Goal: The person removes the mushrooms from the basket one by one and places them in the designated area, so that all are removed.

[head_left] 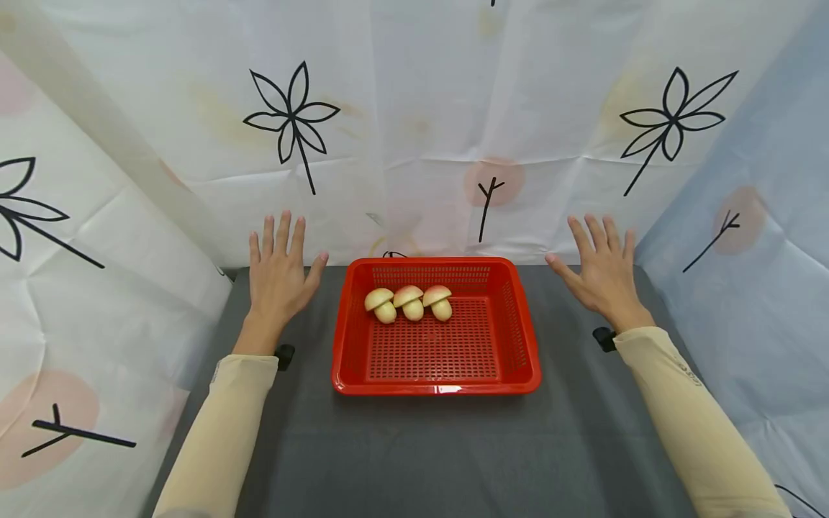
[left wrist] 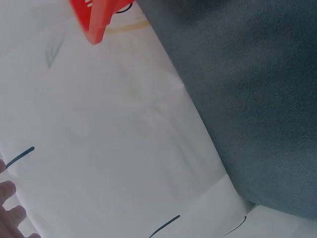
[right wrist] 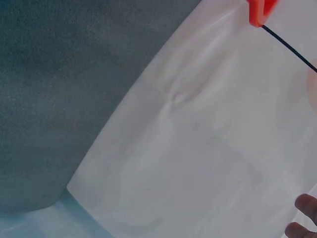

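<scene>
A red plastic basket (head_left: 437, 389) with slotted walls sits on the grey table. Three mushroom-shaped pieces lie in a row in its back left part: a left one (head_left: 379, 301), a middle one (head_left: 409, 299) and a right one (head_left: 437, 299), with pale stems and yellowish caps, the latter two tinged red. My left hand (head_left: 278, 277) is raised to the left of the basket, fingers straight and spread, holding nothing. On the other side my right hand (head_left: 602, 273) is held up likewise, fingers spread, apart from the basket. Only some fingertips show in each wrist view.
The grey cloth-covered table (head_left: 421, 460) stretches in front of the basket. White printed sheets (head_left: 414, 129) hang behind it and at both sides. A thin black cable (head_left: 799, 498) shows at the lower right. Each wrist bears a small black device (head_left: 283, 357).
</scene>
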A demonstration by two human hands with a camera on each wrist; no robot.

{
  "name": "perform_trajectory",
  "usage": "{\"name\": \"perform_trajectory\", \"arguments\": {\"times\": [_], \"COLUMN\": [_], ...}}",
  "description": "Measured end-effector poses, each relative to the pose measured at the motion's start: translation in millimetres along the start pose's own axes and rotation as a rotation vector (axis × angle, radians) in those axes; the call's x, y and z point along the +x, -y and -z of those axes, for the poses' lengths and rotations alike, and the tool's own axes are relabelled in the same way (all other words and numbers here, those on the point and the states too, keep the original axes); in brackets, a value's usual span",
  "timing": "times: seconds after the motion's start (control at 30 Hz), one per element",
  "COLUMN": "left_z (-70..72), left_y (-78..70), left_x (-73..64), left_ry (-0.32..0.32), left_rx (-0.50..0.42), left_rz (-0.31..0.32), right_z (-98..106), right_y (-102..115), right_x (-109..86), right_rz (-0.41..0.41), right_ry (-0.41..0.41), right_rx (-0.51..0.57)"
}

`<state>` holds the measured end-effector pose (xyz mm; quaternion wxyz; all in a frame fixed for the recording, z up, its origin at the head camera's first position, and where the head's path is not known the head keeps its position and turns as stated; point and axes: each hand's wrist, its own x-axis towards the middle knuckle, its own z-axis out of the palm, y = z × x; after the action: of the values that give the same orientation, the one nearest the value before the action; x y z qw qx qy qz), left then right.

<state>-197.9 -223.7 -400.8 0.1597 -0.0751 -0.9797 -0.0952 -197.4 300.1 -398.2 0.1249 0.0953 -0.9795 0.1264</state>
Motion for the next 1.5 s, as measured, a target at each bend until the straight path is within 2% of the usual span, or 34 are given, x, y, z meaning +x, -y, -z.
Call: {"name": "perform_trajectory", "arguments": {"times": [0.27, 0.4, 0.5, 0.67, 0.97, 1.07, 1.2, 1.5], "left_z": [-7.9, -13.9, -19.9, -34.6, -58.5, -68.5, -79.2, -94.7], "left_y": [-8.0, -12.2, -13.7, -11.4, -8.5, -6.9, -7.3, -9.0], "left_x": [-23.4, -38.5, -51.6, -74.2, -106.5, -112.6, -117.4, -120.8], "left_ry": [-0.139, -0.156, -0.122, -0.032, 0.161, 0.214, 0.252, 0.28], "left_rx": [-0.171, -0.287, -0.416, -0.665, -1.003, -1.107, -1.204, -1.363], "left_rz": [-0.055, -0.043, 0.006, 0.094, 0.293, 0.359, 0.426, 0.478], "right_z": [-2.1, -2.7, -3.3, -6.5, -17.6, -21.0, -25.7, -36.8], "right_y": [12.4, 21.0, 28.4, 39.4, 56.7, 64.7, 76.1, 104.9], "right_x": [-20.9, -34.3, -43.5, -57.8, -74.8, -76.3, -75.3, -63.5], "right_rz": [0.029, 0.012, -0.006, -0.006, 0.039, 0.053, 0.061, 0.081], "right_ry": [-0.065, -0.052, -0.028, -0.007, -0.013, -0.002, 0.03, 0.13], "right_rx": [0.097, 0.191, 0.245, 0.309, 0.389, 0.414, 0.452, 0.461]}}
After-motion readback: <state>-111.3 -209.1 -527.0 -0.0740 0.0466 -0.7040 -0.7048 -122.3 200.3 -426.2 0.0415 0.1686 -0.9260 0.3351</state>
